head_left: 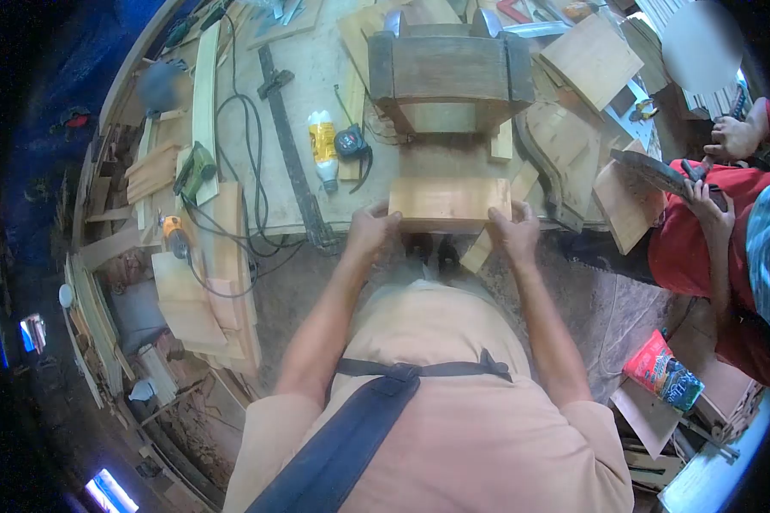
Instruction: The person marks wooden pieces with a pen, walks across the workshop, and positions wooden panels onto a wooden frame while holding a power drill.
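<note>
A: What's between the hands?

B: A pale wooden block. The left hand grips one end and the right hand the other, thumbs on its near edge.

A: And the other fingers?

B: Mostly out of sight under the ends. The block is at the near edge of the worktable; I can't tell whether it rests there or is held just above.

A: What's straight beyond the hands?

B: A brown wooden frame with dark, thick side pieces, standing on the table.

A: Just past the left hand?

B: A white bottle with a yellow label, lying down, and a tape measure next to it. Further left there's a long dark bar clamp, then a looping black cable and a green power tool.

A: And past the right hand?

B: A curved piece of wood with a dark edge. Well to the right of that hand, a person in red holds a dark curved piece.

A: Anything nearer the body on that side?

B: A pink and blue packet, lower right of the right hand.
</note>
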Motion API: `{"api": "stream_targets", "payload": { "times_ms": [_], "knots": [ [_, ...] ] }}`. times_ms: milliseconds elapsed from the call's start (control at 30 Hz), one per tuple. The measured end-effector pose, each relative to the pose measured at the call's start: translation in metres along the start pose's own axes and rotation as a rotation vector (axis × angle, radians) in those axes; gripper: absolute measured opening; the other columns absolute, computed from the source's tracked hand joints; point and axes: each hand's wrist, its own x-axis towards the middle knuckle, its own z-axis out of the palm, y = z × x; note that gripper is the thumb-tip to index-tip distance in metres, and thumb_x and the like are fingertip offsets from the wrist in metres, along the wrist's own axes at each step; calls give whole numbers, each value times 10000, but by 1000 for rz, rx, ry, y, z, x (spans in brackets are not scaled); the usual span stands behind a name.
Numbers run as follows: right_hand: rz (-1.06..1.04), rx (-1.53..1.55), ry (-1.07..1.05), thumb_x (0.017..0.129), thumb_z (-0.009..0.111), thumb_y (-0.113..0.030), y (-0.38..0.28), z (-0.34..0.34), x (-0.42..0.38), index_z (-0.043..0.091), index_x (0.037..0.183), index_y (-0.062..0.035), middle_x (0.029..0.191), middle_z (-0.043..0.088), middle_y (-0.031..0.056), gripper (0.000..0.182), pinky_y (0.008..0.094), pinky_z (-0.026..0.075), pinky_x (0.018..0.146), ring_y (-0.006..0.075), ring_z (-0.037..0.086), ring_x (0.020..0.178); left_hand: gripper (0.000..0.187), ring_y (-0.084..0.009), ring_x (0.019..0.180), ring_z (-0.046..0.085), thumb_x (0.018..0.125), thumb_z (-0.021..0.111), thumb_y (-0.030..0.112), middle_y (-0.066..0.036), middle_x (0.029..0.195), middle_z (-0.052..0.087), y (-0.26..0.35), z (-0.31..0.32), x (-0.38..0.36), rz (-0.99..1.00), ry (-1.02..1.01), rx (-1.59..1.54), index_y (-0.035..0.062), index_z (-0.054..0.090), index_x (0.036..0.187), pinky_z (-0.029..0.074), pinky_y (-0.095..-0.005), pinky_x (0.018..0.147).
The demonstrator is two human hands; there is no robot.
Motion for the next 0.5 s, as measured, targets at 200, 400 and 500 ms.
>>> {"api": "stream_targets", "payload": {
  "times_ms": [200,400,500],
  "knots": [
    [-525,-685,57,736,847,-173,-7,-13,10,689,1067,-15,1029,684,158,399,406,519,843,310,668,932,304,-178,877,680,939,667,180,-121,1001,732,10,-28,-40,-128,-212,345,-27,708,1159,549,-331,766],
    [-407,-574,-68,814,803,-122,-24,-42,-21,699,1022,10,935,705,146,268,341,538,739,239,683,810,430,-278,980,692,978,580,368,-187,1046,730,-123,-64,-70,-97,-390,986,-4,685,1167,527,-416,900],
    [-373,-581,-134,840,780,-99,-26,-60,-49,711,990,14,891,713,139,200,313,538,710,203,677,762,538,-332,1121,662,972,576,454,-222,1236,681,-183,-71,-80,-122,-388,603,4,650,1255,497,-433,970]
  ]
}}
